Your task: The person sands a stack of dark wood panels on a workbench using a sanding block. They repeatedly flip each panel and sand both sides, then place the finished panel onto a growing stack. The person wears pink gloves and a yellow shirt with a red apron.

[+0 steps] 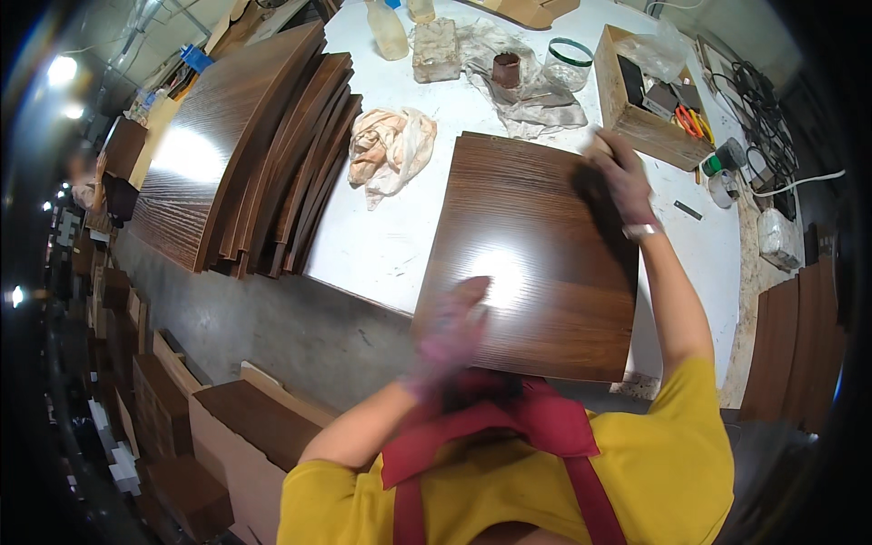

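Observation:
A dark brown wood-grain panel (536, 236) lies on the white table before me, light glaring off its glossy face. My left hand (450, 331), in a thin stained glove, is over the panel's near left side; motion smears its fingers. At the far right corner is my right hand (622, 177), gloved too, its fingers curled together above the edge and throwing a dark shadow on the wood. Whatever those fingers hold, if anything, is hidden. A crumpled pale pink cloth (391, 150) rests left of the panel, apart from both hands.
Stacked brown panels (245, 154) fill the table's left. Behind stand a bottle (388, 32), a wrapped block (436, 50), a grey rag (536, 109) and a brown cup (506, 71). A wooden box (649, 132) of tools is right; another person (95, 191) stands far left.

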The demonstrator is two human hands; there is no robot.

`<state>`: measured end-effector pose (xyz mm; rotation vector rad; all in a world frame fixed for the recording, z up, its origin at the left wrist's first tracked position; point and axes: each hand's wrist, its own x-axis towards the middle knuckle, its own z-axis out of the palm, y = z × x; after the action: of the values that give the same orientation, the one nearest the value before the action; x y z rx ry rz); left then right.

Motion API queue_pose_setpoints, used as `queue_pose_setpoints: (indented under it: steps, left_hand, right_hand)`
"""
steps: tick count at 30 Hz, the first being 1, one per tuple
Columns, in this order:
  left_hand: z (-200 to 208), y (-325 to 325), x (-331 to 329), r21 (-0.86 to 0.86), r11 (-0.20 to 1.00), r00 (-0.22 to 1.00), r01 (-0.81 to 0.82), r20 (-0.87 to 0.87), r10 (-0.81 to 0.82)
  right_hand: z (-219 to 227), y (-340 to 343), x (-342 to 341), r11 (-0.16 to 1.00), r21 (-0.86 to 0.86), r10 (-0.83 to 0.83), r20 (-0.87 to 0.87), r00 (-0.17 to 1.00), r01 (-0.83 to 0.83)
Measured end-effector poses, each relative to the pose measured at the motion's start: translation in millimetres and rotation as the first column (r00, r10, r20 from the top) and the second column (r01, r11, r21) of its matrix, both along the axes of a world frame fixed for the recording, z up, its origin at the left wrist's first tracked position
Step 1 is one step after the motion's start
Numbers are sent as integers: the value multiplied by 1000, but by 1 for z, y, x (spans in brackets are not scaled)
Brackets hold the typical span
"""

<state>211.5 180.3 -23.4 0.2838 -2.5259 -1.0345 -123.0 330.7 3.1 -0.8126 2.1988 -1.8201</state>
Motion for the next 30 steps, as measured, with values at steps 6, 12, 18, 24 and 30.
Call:
queue_pose_setpoints:
  steps: [6,12,18,24,30]
  left_hand:
    - [-78,-80,124,422,781,838,-461,495,228]
    - [-3,-35,100,906,259,939,-334,296,176]
    - [-19,-31,103,719,642,964,-266,208,166]
    - [18,-4,84,906,355,959,-230,148,243]
    - [65,-9,47,813,549,977,-192,107,184]
  right_hand:
    - [-30,115,67,978,-115,-122,353,928,172]
    - [-36,108,106,930,-294,-98,377,921,219]
    - [-49,113,101,946,-290,-46,329,943,147]
    - [-62,119,97,903,-360,-97,362,927,235]
    - [-94,135,75,809,-521,-105,325,940,271]
